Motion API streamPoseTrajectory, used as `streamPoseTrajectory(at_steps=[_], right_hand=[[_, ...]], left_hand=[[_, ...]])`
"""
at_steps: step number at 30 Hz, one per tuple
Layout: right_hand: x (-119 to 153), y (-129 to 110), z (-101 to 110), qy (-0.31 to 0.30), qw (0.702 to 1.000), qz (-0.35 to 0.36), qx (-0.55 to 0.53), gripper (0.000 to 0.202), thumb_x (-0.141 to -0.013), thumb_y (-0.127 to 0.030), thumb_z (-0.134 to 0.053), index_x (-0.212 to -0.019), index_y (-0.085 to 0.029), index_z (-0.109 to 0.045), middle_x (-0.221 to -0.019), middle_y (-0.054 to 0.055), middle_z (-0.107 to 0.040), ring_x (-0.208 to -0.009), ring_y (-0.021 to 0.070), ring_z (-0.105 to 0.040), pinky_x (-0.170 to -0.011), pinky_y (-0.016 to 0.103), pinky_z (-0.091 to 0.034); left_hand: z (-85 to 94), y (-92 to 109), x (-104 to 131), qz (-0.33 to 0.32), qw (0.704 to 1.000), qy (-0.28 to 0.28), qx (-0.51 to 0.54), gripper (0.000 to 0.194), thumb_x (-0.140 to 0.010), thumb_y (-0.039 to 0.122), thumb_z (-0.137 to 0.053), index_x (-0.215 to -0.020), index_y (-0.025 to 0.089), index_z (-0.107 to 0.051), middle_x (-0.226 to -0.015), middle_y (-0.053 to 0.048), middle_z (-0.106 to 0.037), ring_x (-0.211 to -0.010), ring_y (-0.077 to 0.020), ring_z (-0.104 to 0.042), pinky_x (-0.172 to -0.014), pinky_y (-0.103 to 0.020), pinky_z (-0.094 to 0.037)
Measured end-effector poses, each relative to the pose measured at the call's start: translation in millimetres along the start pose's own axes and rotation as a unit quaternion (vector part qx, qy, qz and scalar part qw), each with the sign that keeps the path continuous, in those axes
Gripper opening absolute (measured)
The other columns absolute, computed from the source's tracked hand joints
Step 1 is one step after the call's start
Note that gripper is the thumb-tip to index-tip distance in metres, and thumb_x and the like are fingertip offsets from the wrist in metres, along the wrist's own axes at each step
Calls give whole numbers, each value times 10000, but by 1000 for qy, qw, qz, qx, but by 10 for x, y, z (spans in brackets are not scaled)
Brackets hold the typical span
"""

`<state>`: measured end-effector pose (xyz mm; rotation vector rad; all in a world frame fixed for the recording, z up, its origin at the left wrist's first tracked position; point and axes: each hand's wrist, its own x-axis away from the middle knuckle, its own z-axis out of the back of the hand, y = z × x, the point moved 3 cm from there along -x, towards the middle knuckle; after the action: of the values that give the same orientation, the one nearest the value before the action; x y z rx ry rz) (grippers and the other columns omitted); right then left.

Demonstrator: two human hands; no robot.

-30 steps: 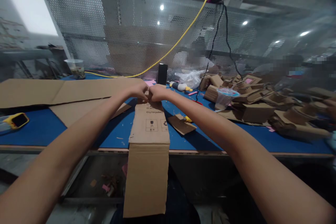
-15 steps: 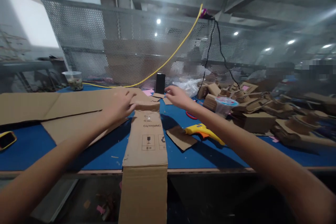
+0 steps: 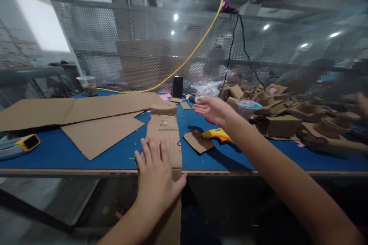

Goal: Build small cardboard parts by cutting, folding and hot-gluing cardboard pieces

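A long printed cardboard strip (image 3: 165,127) lies over the table's front edge, its far end folded up. My left hand (image 3: 156,172) rests on it near that edge, fingers spread. My right hand (image 3: 212,110) hovers over the table to the right of the strip, palm turned left and fingers stretched out. Just past its fingertips is a small tool with a dark and white handle (image 3: 193,98); contact cannot be made out. Below my right hand, a yellow glue gun (image 3: 217,134) has its nozzle over a small cardboard piece (image 3: 198,142).
Large flat cardboard sheets (image 3: 94,109) cover the left of the blue table (image 3: 115,160). A yellow-edged device (image 3: 30,142) sits at far left. Cardboard parts (image 3: 283,127) pile up at right, by a plastic tub (image 3: 248,108). A phone (image 3: 177,87) stands at the back; another person's hand (image 3: 362,104) shows at far right.
My left hand has moved from the strip's folded far end back toward me and now lies flat on it. My right hand has shifted slightly right, fingers stretched, and the handled tool shows.
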<state>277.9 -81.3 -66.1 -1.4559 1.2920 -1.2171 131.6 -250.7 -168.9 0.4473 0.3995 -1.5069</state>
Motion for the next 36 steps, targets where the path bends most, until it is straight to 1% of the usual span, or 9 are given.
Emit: streamPoseTrajectory(at_steps=[3,6,8,10,12,16,20,30,36], right_hand=[[171,14,211,10,999,7,-48,182,-768,-17,-547,-860,-166,-597,-849,85,-662,-840,171,-690,-775,277,-555],[351,173,400,15,996,19,-80,163,-704,-56,-601,-822,-168,-613,-867,86,-674,-854,180,-693,-809,284,-541],[472,320,429,9,994,40,-99,151,-677,-122,-672,-809,-182,-632,-850,58,-673,-863,177,-686,-826,282,-533],[588,475,353,-8,991,59,-117,176,-654,-223,-743,-802,-201,-651,-826,31,-672,-883,181,-681,-851,293,-528],[689,614,190,-35,989,63,-130,256,-623,-339,-787,-815,-217,-669,-849,36,-695,-930,214,-682,-860,335,-530],[809,744,-196,-99,981,67,-151,506,-554,-498,-817,-961,-228,-684,-1029,73,-724,-1115,282,-636,-883,379,-510],[856,693,-458,-198,959,103,-174,560,-633,-555,-756,-1075,-229,-647,-1220,71,-686,-1204,287,-589,-926,382,-491],[870,605,-621,-272,925,141,-224,400,-737,-430,-673,-1079,-223,-652,-1163,33,-720,-1149,268,-635,-871,356,-550],[905,551,-644,-267,929,120,-226,415,-654,-391,-685,-1040,-240,-660,-1113,11,-738,-1114,265,-662,-857,345,-561]], left_hand=[[-2,-297,34,63,998,7,16,871,-745,449,-634,-1452,14,-370,-1511,-417,-225,-1400,-589,-240,-1013,-733,-312],[81,-658,75,123,987,6,105,984,-688,463,-643,-1487,21,-277,-1438,-343,-409,-1355,-510,-379,-1040,-665,-352],[172,-876,81,201,953,6,226,1014,-666,549,-646,-1493,97,-270,-1388,-267,-496,-1301,-461,-463,-1035,-651,-376],[263,-969,81,224,904,5,365,965,-711,600,-618,-1497,170,-261,-1388,-233,-506,-1310,-418,-479,-1034,-617,-403],[353,-941,102,191,882,31,430,858,-773,564,-600,-1492,221,-282,-1412,-201,-496,-1349,-385,-453,-1068,-599,-383],[415,-773,241,109,894,94,425,716,-821,459,-588,-1468,254,-358,-1490,-136,-447,-1397,-362,-404,-1128,-555,-350],[401,-717,378,64,897,121,420,705,-840,437,-552,-1491,284,-329,-1520,-100,-421,-1399,-367,-394,-1134,-543,-348],[416,-689,451,19,903,149,403,678,-837,435,-543,-1474,297,-357,-1516,-69,-418,-1366,-359,-414,-1157,-537,-313],[365,-688,444,21,896,151,416,692,-826,428,-563,-1473,282,-364,-1501,-81,-426,-1355,-360,-428,-1151,-534,-324]])
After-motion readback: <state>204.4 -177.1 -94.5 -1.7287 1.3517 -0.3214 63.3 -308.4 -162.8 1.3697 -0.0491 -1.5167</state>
